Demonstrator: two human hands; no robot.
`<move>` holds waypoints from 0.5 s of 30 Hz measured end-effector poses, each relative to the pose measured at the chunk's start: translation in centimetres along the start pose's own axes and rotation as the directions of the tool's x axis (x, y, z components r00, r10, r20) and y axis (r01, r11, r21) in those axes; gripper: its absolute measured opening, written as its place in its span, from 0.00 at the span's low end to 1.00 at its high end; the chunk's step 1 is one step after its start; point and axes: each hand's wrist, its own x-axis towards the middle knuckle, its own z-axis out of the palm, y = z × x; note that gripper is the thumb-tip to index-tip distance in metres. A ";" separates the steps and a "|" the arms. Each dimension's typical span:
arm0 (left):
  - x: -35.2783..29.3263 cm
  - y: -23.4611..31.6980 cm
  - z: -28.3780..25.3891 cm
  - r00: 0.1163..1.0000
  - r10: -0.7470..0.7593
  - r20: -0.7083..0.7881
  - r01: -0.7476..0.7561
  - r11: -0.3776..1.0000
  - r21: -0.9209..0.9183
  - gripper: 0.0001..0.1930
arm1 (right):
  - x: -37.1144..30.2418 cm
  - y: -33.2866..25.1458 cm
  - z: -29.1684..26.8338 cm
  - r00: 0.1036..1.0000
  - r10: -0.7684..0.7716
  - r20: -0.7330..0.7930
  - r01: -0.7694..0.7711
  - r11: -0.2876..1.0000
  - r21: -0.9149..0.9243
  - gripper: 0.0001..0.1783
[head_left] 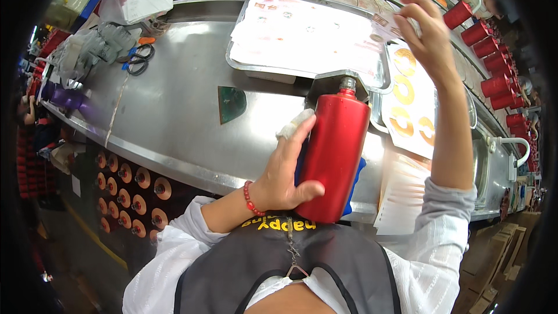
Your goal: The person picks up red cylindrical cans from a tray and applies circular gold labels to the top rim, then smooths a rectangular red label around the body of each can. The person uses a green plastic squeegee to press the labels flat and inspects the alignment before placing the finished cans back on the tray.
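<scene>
Head: red bottle (pixel 335 160), neck (pixel 347 85) pointing away, long axis slanting right.

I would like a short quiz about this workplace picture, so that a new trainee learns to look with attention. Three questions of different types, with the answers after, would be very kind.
1. Which thing does the left hand touch?
A. the metal tray
B. the red bottle
C. the green fan-shaped piece

2. True or false: the right hand is raised, apart from the bottle.

3. Fill the gap: the black-handled scissors lie on the steel worktop, to the person's ____ of the bottle.

Key: 1. B; 2. True; 3. left
</scene>
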 end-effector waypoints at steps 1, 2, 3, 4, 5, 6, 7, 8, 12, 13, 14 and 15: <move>-0.5 0.7 -0.4 0.996 0.074 0.055 -0.080 0.991 0.105 0.59 | -0.1 -1.6 -2.5 1.000 -0.012 0.028 0.012 1.000 -0.022 0.07; -1.5 1.3 -0.7 0.994 0.068 0.090 -0.082 0.982 0.171 0.61 | 0.1 -3.3 -4.2 0.998 -0.035 0.056 0.036 0.999 -0.025 0.08; -2.5 2.0 -0.9 0.990 0.058 0.128 -0.086 0.969 0.233 0.64 | 0.2 -5.1 -5.8 0.996 0.014 0.092 -0.018 0.999 0.050 0.07; -3.2 2.4 -0.8 0.983 0.046 0.176 -0.096 0.953 0.288 0.66 | -0.1 -6.5 -7.2 0.989 0.068 0.135 -0.084 0.990 0.116 0.07; -3.6 2.8 -0.8 0.980 0.025 0.197 -0.091 0.937 0.336 0.69 | -0.9 -7.4 -8.3 0.980 0.114 0.165 -0.141 0.977 0.163 0.06; -3.9 2.6 -0.6 0.982 0.021 0.185 -0.086 0.932 0.351 0.69 | -0.9 -8.1 -9.4 0.978 0.052 0.200 -0.090 0.979 0.185 0.07; -3.7 2.4 -0.4 0.979 0.042 0.198 -0.108 0.936 0.335 0.70 | -1.1 -9.1 -11.7 0.980 -0.051 0.194 0.026 0.991 0.130 0.07; -3.7 2.1 -0.3 0.981 0.043 0.189 -0.108 0.932 0.347 0.70 | -1.1 -9.7 -12.9 0.967 -0.179 0.181 0.162 0.981 0.106 0.08; -4.3 1.4 -1.3 0.977 0.024 0.213 -0.065 0.981 0.184 0.67 | -1.5 -11.8 -16.9 0.931 -0.107 0.350 -0.034 0.927 0.375 0.09; -4.4 1.7 -1.3 0.986 0.025 0.163 -0.039 0.995 0.088 0.65 | -1.6 -12.7 -16.9 0.930 -0.056 0.363 -0.103 0.910 0.402 0.10; -4.5 1.9 -1.1 0.994 -0.023 0.110 0.030 0.998 -0.058 0.62 | -1.2 -14.3 -16.3 0.940 -0.050 0.338 -0.093 0.915 0.394 0.09; -4.9 2.0 -0.8 0.993 -0.085 0.082 0.099 0.977 -0.188 0.60 | -0.8 -15.9 -15.6 0.949 -0.047 0.311 -0.082 0.918 0.389 0.08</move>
